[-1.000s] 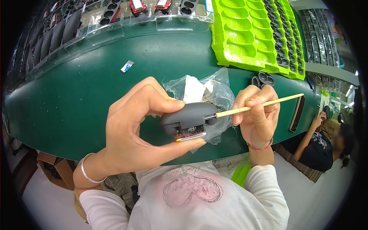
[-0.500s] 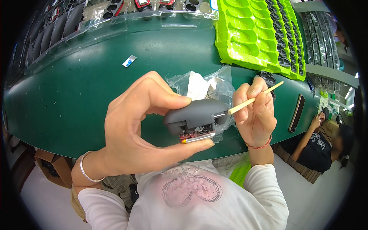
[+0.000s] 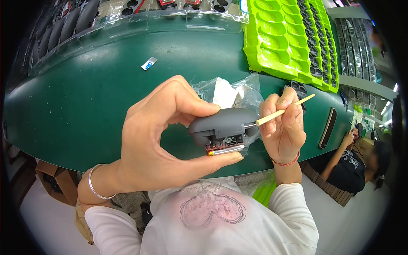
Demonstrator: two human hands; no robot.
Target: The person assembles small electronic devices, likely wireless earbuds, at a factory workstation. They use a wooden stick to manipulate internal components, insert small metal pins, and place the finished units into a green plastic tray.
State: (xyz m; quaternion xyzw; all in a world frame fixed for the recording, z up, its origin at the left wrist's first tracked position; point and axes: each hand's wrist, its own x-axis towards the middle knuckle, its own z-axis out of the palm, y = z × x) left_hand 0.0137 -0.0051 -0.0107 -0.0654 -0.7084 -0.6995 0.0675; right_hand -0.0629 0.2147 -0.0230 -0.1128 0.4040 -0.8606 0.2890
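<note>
Left hand [image 3: 146, 131]: thumb and forefinger spread wide in a C, clasping the dark grey case [image 3: 223, 119], forefinger above, thumb below
Right hand [image 3: 282, 127]: fingertips pinched round a pale wooden stick [image 3: 304, 100], near its case end
Case: held above the table's near side, circuit parts showing underneath; a thin metal pin [image 3: 250, 126] sticks out at right, stick tip at its end, contact uncertain
Green table [image 3: 97, 102]: clear plastic bag [image 3: 251, 95] behind the case, small silvery-blue scrap [image 3: 149, 63], lime tray [image 3: 251, 53] of dark parts
Room: co-worker [image 3: 348, 168] at right, cardboard box [image 3: 61, 185] lower left
Since a second ago: right fingers sit closer to the stick's tip, stick slopes more steeply
</note>
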